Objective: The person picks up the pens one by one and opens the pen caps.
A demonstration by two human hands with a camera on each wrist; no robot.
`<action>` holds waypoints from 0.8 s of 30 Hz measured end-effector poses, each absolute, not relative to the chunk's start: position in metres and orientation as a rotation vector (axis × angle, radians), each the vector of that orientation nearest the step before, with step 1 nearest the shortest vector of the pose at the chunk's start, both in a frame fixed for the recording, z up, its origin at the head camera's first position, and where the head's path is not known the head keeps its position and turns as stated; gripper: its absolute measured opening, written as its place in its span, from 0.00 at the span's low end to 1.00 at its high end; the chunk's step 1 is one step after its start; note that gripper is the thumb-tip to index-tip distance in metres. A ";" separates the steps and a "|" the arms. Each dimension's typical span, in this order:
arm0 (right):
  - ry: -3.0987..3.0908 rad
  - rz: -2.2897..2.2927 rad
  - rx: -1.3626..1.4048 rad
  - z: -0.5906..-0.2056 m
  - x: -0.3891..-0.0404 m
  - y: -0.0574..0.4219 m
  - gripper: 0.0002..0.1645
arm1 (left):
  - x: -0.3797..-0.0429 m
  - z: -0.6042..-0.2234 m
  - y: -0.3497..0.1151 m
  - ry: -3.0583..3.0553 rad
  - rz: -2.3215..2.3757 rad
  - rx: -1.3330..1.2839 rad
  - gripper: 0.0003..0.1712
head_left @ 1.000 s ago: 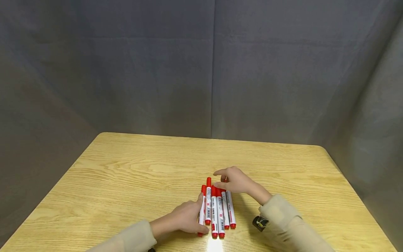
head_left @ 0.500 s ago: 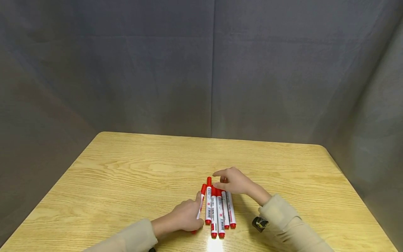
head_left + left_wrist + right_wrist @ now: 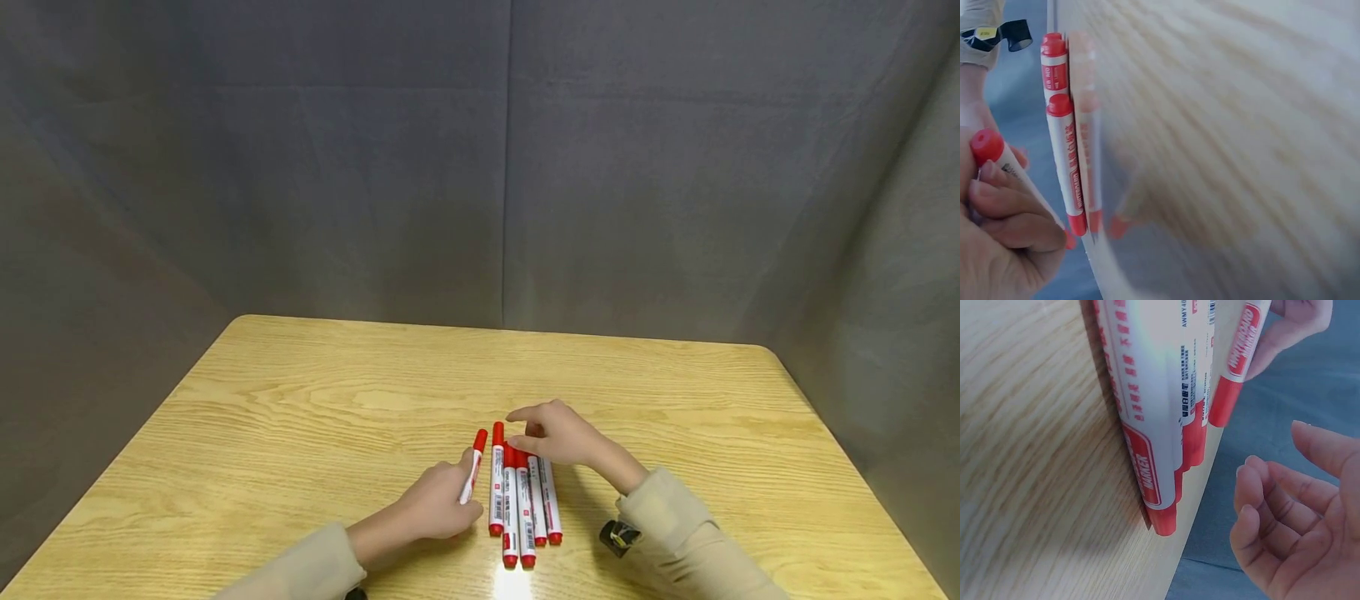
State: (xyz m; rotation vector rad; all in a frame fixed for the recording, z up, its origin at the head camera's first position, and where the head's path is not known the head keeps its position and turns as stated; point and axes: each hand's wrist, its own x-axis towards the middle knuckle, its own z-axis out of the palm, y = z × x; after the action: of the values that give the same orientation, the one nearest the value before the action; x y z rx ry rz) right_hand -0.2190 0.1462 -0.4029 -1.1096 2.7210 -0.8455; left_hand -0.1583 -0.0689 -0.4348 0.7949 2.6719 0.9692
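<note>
My left hand (image 3: pixel 437 502) grips a whiteboard marker (image 3: pixel 472 477) with a red cap and white barrel, its cap end pointing up and away. In the left wrist view, fingers curl round that marker's barrel (image 3: pixel 1025 181). Just to its right, several matching red-and-white markers (image 3: pixel 511 504) lie side by side on the table, their ends staggered. Over the far caps of this row hovers my right hand (image 3: pixel 561 432), fingers loosely bent and thumb apart. The right wrist view shows its palm (image 3: pixel 1310 544) with nothing held, beside the row.
The markers lie on a light wood-grain table (image 3: pixel 337 400) with rounded far corners. Grey cloth (image 3: pixel 360 183) hangs behind it and along the sides. A dark band with a camera (image 3: pixel 620 536) sits at the right sleeve.
The left hand has taken the leftmost marker from the row, drawing it left and lifting it with its cap tilted up. The right hand has hardly moved.
</note>
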 end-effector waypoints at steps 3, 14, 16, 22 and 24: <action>2.732 -0.868 -1.082 -0.403 -0.219 0.146 0.21 | -0.158 -0.433 -0.070 2.690 1.019 0.807 0.43; 2.690 -1.090 -0.944 -0.401 -0.218 0.145 0.24 | -0.156 -0.424 -0.067 2.765 1.009 0.871 0.47; 2.647 -1.166 -0.894 -0.401 -0.217 0.143 0.25 | -0.155 -0.422 -0.067 2.777 0.996 0.893 0.47; 2.491 -1.409 -0.726 -0.402 -0.215 0.136 0.26 | -0.152 -0.420 -0.064 2.857 0.913 1.003 0.46; 2.459 -1.468 -0.675 -0.402 -0.215 0.134 0.24 | -0.152 -0.419 -0.064 2.874 0.897 1.024 0.46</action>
State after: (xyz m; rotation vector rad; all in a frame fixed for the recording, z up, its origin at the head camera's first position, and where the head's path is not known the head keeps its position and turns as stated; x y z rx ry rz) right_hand -0.2146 0.1339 -0.4022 -0.6753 2.4587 -1.4679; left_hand -0.1516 -0.0637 -0.4192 1.0242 2.8738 0.8973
